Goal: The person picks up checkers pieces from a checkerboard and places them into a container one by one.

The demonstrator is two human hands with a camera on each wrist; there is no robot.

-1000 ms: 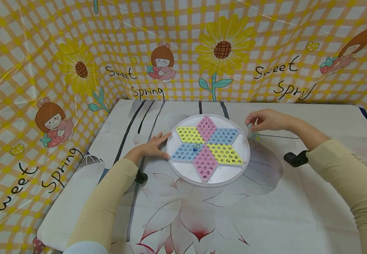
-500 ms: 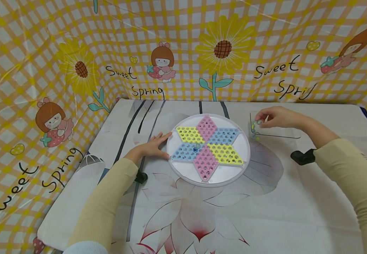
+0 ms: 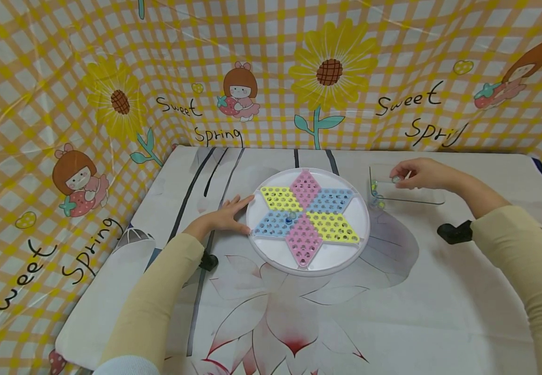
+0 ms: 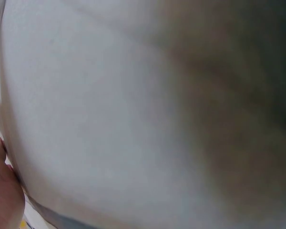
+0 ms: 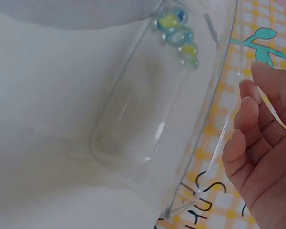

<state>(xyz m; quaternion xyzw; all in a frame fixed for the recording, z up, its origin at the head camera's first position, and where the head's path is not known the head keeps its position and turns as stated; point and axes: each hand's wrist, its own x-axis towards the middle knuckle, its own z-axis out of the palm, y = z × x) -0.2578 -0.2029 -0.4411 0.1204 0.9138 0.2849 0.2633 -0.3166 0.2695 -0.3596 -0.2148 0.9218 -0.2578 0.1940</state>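
A round white Chinese checkers board (image 3: pixel 271 258) with pink, yellow and blue points lies on the table. Two marbles (image 3: pixel 289 219) sit on its left blue point, close to the centre. My left hand (image 3: pixel 224 217) rests at the board's left rim, thumb and fingers spread and fairly straight. Over a clear plastic box (image 3: pixel 420 201), right of the board, my right hand (image 3: pixel 420 173) pinches a glass marble (image 3: pixel 395 179) between thumb and fingers. Several blue and yellow-green marbles (image 5: pixel 178 36) cluster at one end of that box; the right wrist view shows its see-through walls.
A white cloth (image 3: pixel 392 323) with a printed flower covers the table. A checked curtain (image 3: pixel 271 47) with sunflowers hangs behind and at the left. At the table's left side lies a whitish item (image 3: pixel 135 237) near my left sleeve.
My right hand has moved right, from near the box's left end to over its middle, carrying the marble. The box's left end has come into sight. My left hand and the board stay put.
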